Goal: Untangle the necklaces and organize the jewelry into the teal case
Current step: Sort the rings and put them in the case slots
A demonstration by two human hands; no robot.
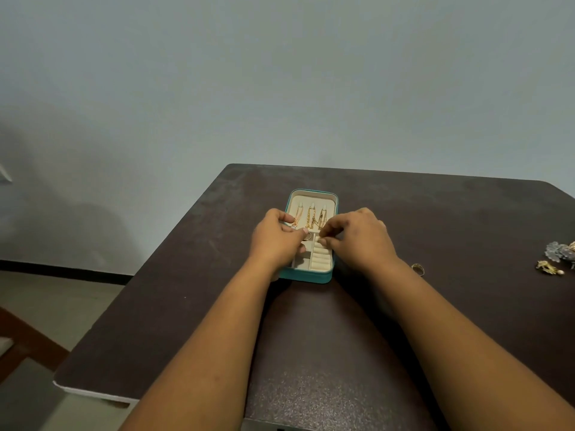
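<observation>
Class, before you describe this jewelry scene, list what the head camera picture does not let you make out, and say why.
- Near left compartments of the teal case: covered by the left hand.
- What the right hand pinches at the ring rolls: too small, hidden by its fingertips.
- Necklaces in the lid: too fine to tell whether untangled.
- Silver piece at the table's right: cut off by the frame edge.

One open teal case (306, 276) sits on one dark bench (186, 275), with three gold necklaces (312, 218) hanging in its lid, one ring (306, 238) inside, one ring (418, 269) outside, and two brooch-like pieces (549, 267) at right.
</observation>
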